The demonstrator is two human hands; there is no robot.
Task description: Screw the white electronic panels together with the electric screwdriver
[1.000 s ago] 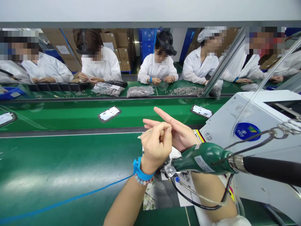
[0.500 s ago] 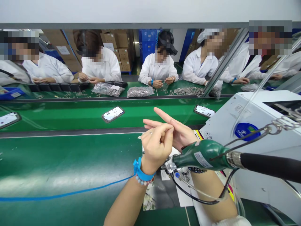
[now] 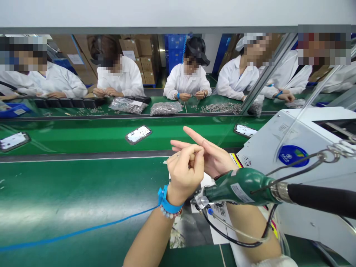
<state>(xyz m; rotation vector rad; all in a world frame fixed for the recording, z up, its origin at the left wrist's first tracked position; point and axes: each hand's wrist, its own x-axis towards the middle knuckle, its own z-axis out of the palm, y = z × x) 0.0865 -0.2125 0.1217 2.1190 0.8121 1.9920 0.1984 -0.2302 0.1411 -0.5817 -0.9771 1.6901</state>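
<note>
Green bench (image 3: 69,196) under my forearms, green conveyor (image 3: 91,133) running across beyond it. White machine (image 3: 267,148) on my right. Green-bodied tool (image 3: 244,185) hangs in front of my right forearm, metal end near my left wrist. Dark photo sheet (image 3: 191,231) lies below. Right hand (image 3: 217,157) open, fingers extended; left hand (image 3: 185,170) closed, thumb and index pinched against it. Can't tell if anything's in either. Three phone-shaped frames (image 3: 138,134) on the conveyor. Blue strap (image 3: 170,205) on left wrist, bead bracelet (image 3: 169,214) just beside.
</note>
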